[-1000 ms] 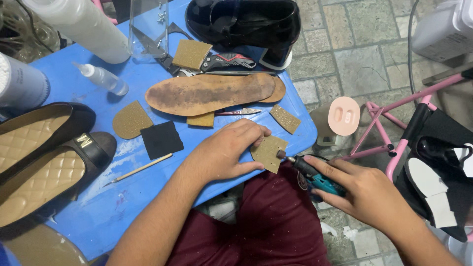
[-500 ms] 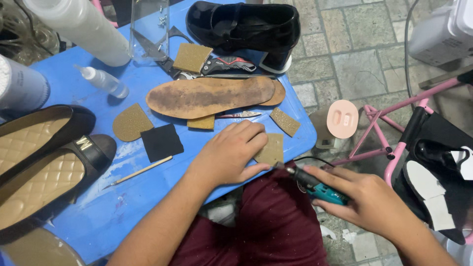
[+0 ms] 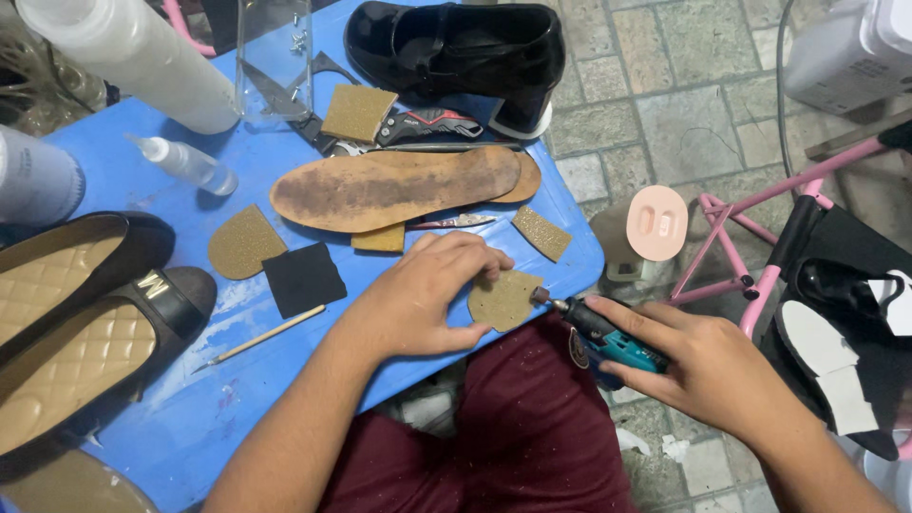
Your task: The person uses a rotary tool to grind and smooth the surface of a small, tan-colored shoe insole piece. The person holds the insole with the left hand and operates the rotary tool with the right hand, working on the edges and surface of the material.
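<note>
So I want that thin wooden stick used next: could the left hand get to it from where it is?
Probably yes. The wooden stick lies bare on the blue table beside the left hand, nothing between, but that hand must first release the tan heel piece.

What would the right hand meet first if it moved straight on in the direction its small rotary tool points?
The right hand points its rotary tool leftward. Its tip looks almost touching the tan heel-shaped piece held by the left hand, so that piece comes first.

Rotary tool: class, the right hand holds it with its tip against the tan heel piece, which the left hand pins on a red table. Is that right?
Not quite: the table is blue, not red, as the head view shows. The rest holds: the right hand holds the rotary tool with its tip against the tan heel piece, which the left hand pins at the table's edge.
</note>
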